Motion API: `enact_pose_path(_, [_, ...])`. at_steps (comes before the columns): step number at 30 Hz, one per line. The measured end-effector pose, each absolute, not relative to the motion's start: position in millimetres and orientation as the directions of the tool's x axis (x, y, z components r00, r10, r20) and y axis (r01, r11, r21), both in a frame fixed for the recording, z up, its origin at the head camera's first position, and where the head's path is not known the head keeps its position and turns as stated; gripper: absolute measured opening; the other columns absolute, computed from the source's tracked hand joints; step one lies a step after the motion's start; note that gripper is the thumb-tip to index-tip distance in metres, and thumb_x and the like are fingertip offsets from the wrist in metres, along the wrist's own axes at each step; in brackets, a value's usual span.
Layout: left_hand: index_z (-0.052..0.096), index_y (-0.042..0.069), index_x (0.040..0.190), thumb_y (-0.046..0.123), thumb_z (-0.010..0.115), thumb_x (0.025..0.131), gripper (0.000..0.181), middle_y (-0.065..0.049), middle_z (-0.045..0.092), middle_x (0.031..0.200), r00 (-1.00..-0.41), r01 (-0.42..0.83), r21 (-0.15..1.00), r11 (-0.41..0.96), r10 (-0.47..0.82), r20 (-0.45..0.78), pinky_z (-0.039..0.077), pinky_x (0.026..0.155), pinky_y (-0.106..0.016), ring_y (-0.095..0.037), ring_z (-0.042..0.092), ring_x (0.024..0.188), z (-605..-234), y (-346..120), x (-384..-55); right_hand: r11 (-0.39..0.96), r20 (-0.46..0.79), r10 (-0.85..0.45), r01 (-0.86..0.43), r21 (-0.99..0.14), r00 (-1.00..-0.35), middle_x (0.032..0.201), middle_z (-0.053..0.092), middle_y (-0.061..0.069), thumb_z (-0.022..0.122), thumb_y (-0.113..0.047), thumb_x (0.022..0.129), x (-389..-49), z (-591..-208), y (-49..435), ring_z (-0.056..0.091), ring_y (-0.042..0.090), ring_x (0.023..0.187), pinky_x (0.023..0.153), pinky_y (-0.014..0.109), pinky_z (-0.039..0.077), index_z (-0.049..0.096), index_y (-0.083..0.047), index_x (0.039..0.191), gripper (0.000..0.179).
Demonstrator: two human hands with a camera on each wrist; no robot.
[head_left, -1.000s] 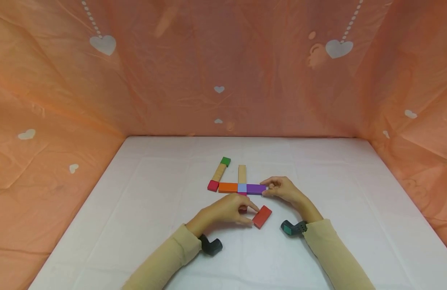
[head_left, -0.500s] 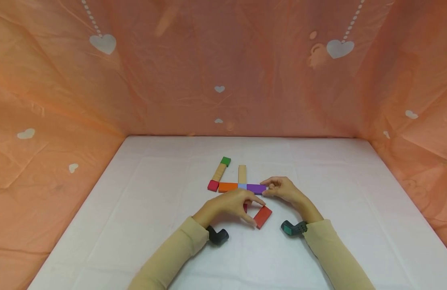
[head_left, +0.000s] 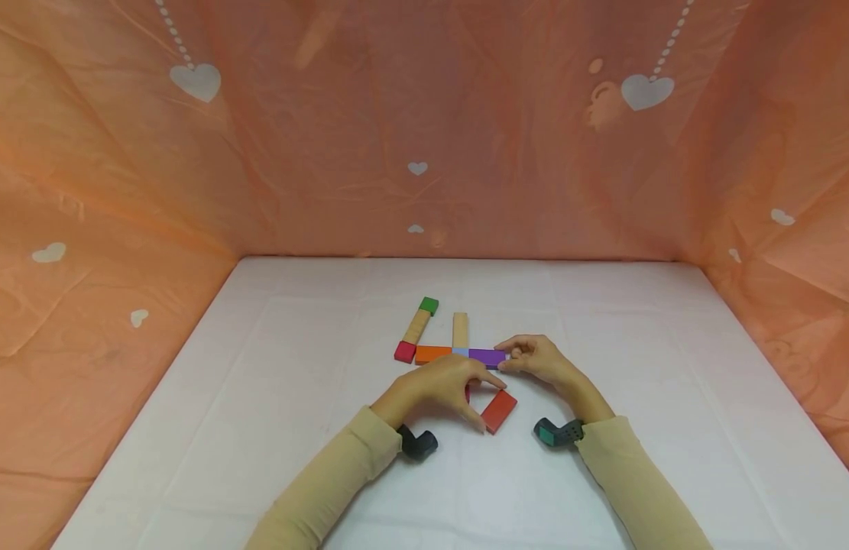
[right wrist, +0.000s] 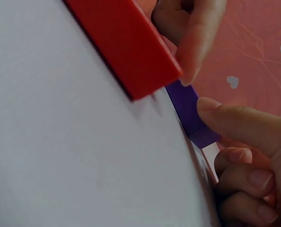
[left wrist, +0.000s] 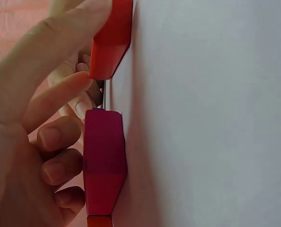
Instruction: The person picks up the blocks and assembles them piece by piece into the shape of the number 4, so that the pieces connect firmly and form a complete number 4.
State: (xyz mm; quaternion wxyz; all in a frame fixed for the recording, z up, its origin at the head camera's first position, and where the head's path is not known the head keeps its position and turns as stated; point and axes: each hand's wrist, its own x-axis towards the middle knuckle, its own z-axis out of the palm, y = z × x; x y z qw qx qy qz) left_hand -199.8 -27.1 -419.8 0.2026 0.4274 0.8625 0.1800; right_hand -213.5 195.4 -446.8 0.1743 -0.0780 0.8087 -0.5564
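Flat on the white table, a slanted red block lies between the thumb and index finger of my left hand, which pinch it at its two ends. The left wrist view shows my thumb on this red block, with the other fingers curled beside a magenta block. My right hand pinches the right end of a purple block with thumb and index finger. In the right wrist view that thumb presses the side of the purple block; the index finger is mostly hidden.
Left of the purple block, a light-blue block and an orange block continue the row. A plain wooden block extends backward. A crimson block, wooden pieces and a green block form a slanted line.
My left hand has shifted right and slightly away from me, its thumb and index finger coming around the red block's ends. The right hand stays on the purple block.
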Motion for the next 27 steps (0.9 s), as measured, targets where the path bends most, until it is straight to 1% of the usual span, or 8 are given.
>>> enact_pose_path(4, [0.063,0.03,0.128,0.043,0.084,0.071,0.063,0.007,0.064,0.127,-0.543,0.682,0.471,0.56,0.819,-0.187,0.045,0.086,-0.016,-0.006,0.055,0.101,-420,-27,-200,0.363,-0.194,-0.322,0.069,-0.929,-0.927,0.064,0.04,-0.009,0.074,-0.009,0.08,-214,-447,195,0.04,0.005,0.063,0.064,0.02,0.036,0.062,0.006,0.119,0.043])
enact_pose_path(6, [0.063,0.029,0.128,0.042,0.084,0.071,0.062,0.006,0.063,0.13,-0.538,0.687,0.467,0.557,0.821,-0.189,0.045,0.089,-0.017,-0.006,0.055,0.104,-420,-27,-200,0.362,-0.195,-0.321,0.07,-0.93,-0.927,0.064,0.04,-0.009,0.074,-0.009,0.08,-214,-447,195,0.04,0.005,0.063,0.064,0.02,0.036,0.062,0.006,0.119,0.044])
enact_pose_path(11, [0.064,0.027,0.127,0.041,0.084,0.071,0.061,0.006,0.065,0.125,-0.542,0.68,0.472,0.561,0.818,-0.193,0.045,0.085,-0.016,-0.007,0.055,0.099,-419,-27,-198,0.367,-0.199,-0.318,0.073,-0.927,-0.927,0.064,0.04,-0.009,0.074,-0.01,0.08,-213,-447,195,0.04,0.005,0.064,0.065,0.02,0.036,0.062,0.006,0.119,0.044])
enact_pose_path(14, [0.065,0.027,0.126,0.041,0.084,0.071,0.06,0.006,0.065,0.125,-0.55,0.675,0.473,0.566,0.813,-0.189,0.045,0.088,-0.016,-0.006,0.057,0.103,-418,-26,-198,0.37,-0.202,-0.318,0.075,-0.926,-0.926,0.064,0.041,-0.008,0.074,-0.011,0.08,-213,-447,196,0.04,0.005,0.064,0.065,0.02,0.036,0.063,0.006,0.119,0.044])
enact_pose_path(17, [0.065,0.027,0.125,0.042,0.084,0.071,0.06,0.006,0.066,0.125,-0.557,0.679,0.466,0.568,0.811,-0.178,0.045,0.087,-0.015,-0.006,0.056,0.102,-418,-26,-196,0.375,-0.206,-0.315,0.078,-0.924,-0.927,0.064,0.041,-0.008,0.074,-0.011,0.08,-214,-448,196,0.04,0.005,0.065,0.065,0.02,0.036,0.063,0.006,0.119,0.044])
enact_pose_path(20, [0.066,0.027,0.124,0.043,0.084,0.07,0.059,0.006,0.067,0.124,-0.569,0.68,0.458,0.573,0.806,-0.165,0.044,0.08,-0.014,-0.005,0.055,0.095,-418,-26,-195,0.384,-0.213,-0.31,0.083,-0.919,-0.927,0.065,0.04,-0.008,0.074,-0.012,0.08,-214,-447,196,0.04,0.006,0.065,0.066,0.021,0.036,0.063,0.005,0.119,0.044])
enact_pose_path(22, [0.066,0.027,0.124,0.044,0.084,0.07,0.059,0.005,0.067,0.123,-0.578,0.681,0.45,0.578,0.802,-0.154,0.044,0.079,-0.015,-0.006,0.055,0.094,-418,-26,-193,0.385,-0.213,-0.309,0.082,-0.919,-0.927,0.065,0.04,-0.008,0.075,-0.012,0.08,-214,-447,196,0.04,0.006,0.065,0.066,0.021,0.036,0.063,0.005,0.119,0.044])
enact_pose_path(27, [0.067,0.029,0.122,0.048,0.083,0.07,0.058,0.007,0.069,0.119,-0.602,0.693,0.409,0.594,0.789,-0.124,0.045,0.085,-0.019,-0.006,0.058,0.097,-419,-26,-189,0.382,-0.207,-0.312,0.077,-0.921,-0.927,0.064,0.04,-0.008,0.074,-0.011,0.08,-213,-447,195,0.04,0.006,0.064,0.065,0.021,0.036,0.062,0.005,0.119,0.044])
